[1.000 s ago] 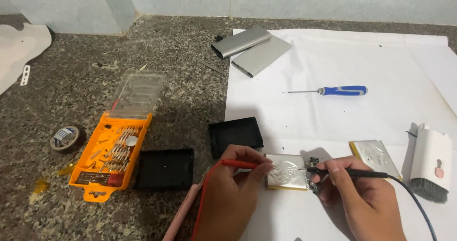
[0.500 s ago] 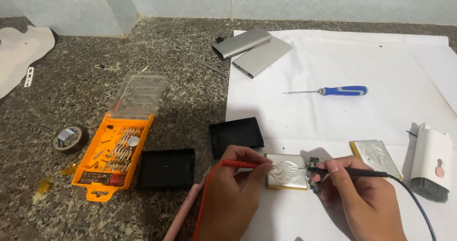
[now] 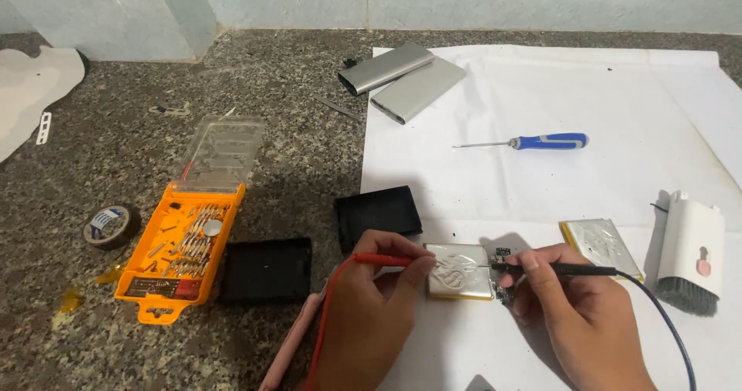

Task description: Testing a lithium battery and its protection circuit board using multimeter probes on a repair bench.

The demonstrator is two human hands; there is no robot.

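Two bare hands in view, entering from the bottom edge. Left hand (image 3: 363,321): no glove, no ring, no watch; wrist and a short stretch of forearm show, uncovered. Right hand (image 3: 583,317): also bare, no jewellery, no strap at the wrist. No sleeve reaches into the frame on either side. Fingernails short and plain where they show. Rest of the body out of view.

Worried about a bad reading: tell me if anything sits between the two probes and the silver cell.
Nothing visible does. The red probe in the left hand and the black probe in the right hand both reach the silver cell, one at each side.
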